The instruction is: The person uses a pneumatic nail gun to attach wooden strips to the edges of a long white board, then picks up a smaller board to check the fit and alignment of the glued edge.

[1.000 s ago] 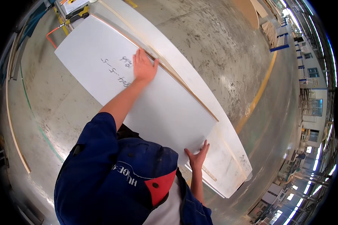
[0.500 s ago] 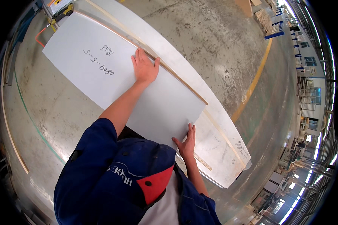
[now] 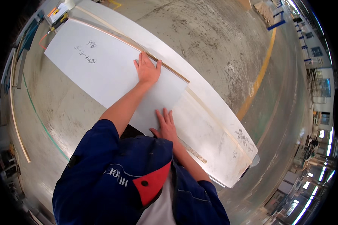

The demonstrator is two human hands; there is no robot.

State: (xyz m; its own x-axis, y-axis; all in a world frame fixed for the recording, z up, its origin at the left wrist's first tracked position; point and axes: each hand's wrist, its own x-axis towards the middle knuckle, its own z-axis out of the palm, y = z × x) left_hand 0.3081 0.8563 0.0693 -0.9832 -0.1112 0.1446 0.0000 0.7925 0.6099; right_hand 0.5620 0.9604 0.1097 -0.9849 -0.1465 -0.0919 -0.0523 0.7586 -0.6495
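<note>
A long white panel (image 3: pixel 112 63) with handwriting on it lies across a larger white worktop (image 3: pixel 210 137). A thin wood-coloured strip (image 3: pixel 176 74) runs along the panel's far edge. My left hand (image 3: pixel 148 69) rests on the panel beside that edge, fingers spread and fingertips close to the strip. Nearer to me, my right hand (image 3: pixel 167 126) lies at the panel's right end, its fingers apart and stretched out. Neither hand wraps around anything. My forearm and jacket hide part of the panel's near side.
A narrow speckled strip (image 3: pixel 192 150) lies on the worktop near my right forearm. A yellow and black tool (image 3: pixel 59 21) stands past the panel's far left end, by an orange cord (image 3: pixel 42 42). A long wooden strip (image 3: pixel 18 131) is at the left.
The panel and its edge strip have slid left along the worktop, baring more of it at the right. My right hand has moved left and away with the panel's end; my left hand stays nearly in place.
</note>
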